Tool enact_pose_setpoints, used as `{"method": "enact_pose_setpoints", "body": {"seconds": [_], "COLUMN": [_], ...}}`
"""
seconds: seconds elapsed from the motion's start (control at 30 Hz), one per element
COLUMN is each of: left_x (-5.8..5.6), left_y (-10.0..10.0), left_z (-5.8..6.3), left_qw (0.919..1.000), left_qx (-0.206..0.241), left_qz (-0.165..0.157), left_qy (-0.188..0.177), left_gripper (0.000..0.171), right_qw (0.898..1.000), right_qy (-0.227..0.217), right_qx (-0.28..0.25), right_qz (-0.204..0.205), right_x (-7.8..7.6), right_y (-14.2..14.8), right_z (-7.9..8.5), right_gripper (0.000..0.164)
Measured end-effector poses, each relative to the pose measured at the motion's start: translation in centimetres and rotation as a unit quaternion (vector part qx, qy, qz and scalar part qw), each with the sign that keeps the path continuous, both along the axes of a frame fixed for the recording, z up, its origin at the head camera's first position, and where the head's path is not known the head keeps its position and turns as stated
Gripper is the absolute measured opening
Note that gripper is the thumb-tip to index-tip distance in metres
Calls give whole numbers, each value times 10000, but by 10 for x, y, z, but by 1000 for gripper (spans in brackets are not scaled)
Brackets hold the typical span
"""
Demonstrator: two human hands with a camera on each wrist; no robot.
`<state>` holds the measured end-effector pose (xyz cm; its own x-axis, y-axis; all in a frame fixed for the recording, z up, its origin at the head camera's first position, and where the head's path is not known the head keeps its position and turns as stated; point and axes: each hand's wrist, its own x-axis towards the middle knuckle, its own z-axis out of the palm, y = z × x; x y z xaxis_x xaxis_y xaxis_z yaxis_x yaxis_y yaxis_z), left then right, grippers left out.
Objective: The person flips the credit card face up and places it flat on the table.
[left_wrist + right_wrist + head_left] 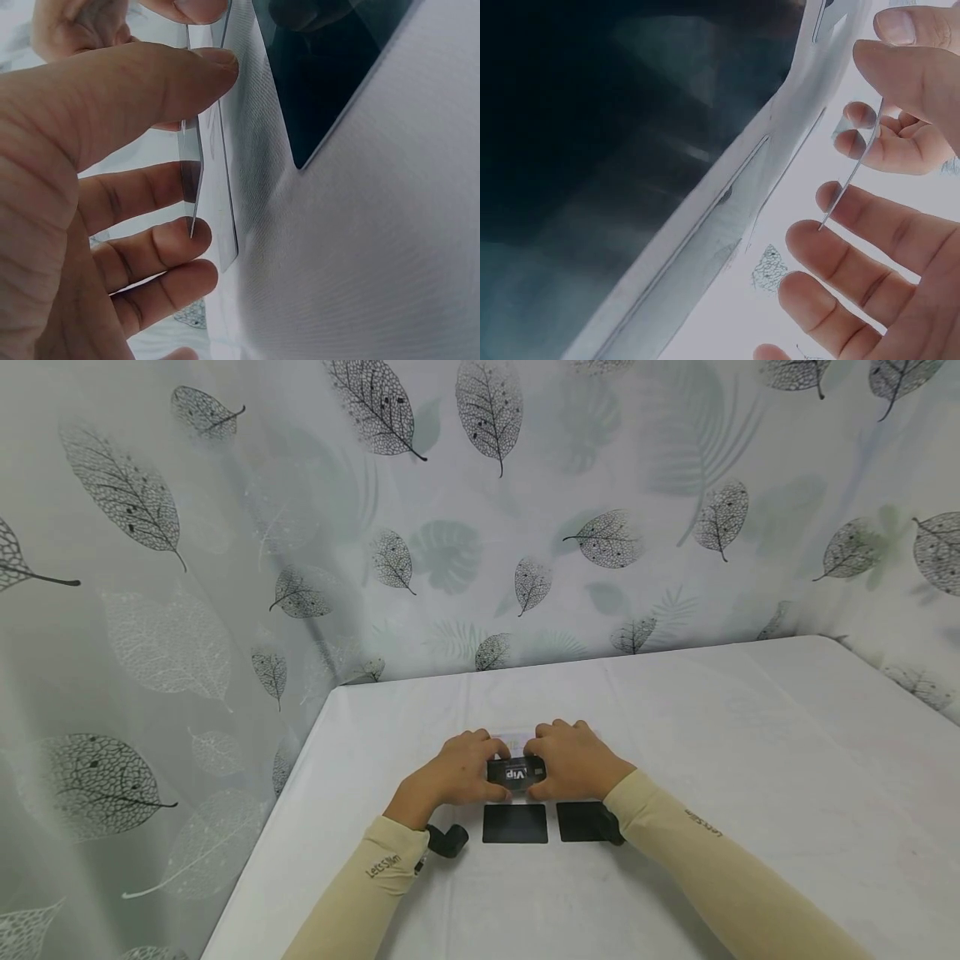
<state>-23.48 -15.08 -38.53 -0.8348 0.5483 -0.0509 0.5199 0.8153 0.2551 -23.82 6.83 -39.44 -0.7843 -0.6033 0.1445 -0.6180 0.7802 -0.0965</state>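
The black "Vip" card (517, 773) lay directly between the two grips, its long axis running from the left hand (467, 770) to the right hand (573, 762). Neither hand was nearer: each pinched one end, thumb toward the person and fingers toward the far side (the lettering stood upside down in the head view). Both grips were narrow and held that same card. A pale card (513, 743) showed just beyond it on the table (765, 793). On the near side lay the middle dark card (515, 824) and, to its right, another dark card (576, 822), partly covered at the right wrist.
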Motion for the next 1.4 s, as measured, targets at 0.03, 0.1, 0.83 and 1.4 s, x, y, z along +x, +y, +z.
{"method": "enact_pose_setpoints", "body": {"seconds": [0.03, 0.1, 0.83, 1.4], "left_x": [0, 1, 0, -2], "left_y": [0, 0, 4, 28], "left_z": [0, 0, -4, -9], "left_qw": [10000, 10000, 9998, 9993], "left_qx": [-1, -18, -84, -57], "left_qz": [-1, 8, 126, -334], "left_qy": [3, -3, -114, 134], "left_gripper": [54, 54, 63, 57], "right_qw": [10000, 10000, 9995, 9990], "right_qy": [-2, 11, -120, -132], "right_qx": [-8, -3, 238, 306], "right_qz": [0, 1, -149, -303], "right_x": [0, 1, 4, 5], "right_y": [0, 0, 0, 24], "right_z": [0, 0, 6, 3], "right_gripper": [47, 47, 61, 58]}}
